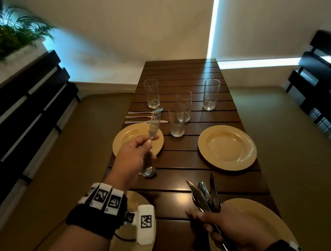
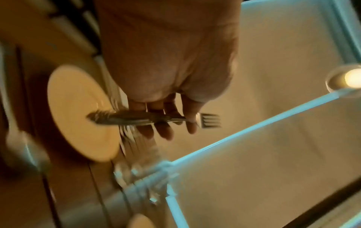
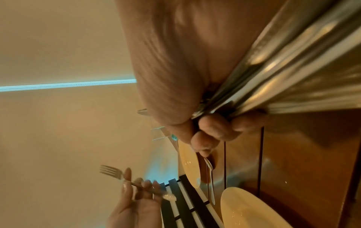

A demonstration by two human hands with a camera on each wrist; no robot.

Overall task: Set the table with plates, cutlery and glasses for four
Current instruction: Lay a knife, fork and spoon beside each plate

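Fingers of the left hand (image 1: 132,154) pinch one fork (image 1: 154,124); right hand (image 1: 229,228) grips a cutlery bundle (image 1: 205,196) beside four plates, four glasses.

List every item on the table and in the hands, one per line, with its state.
left hand: holds fork
fork: lifted, tines up
right hand: grips cutlery bundle
cutlery bundle: held, not yet laid
spoon: lying on table beside far left plate
far left plate: empty; spoon, fork, knife laid beyond it
far right plate: empty, no cutlery
four glasses: upright, empty, grouped at far end
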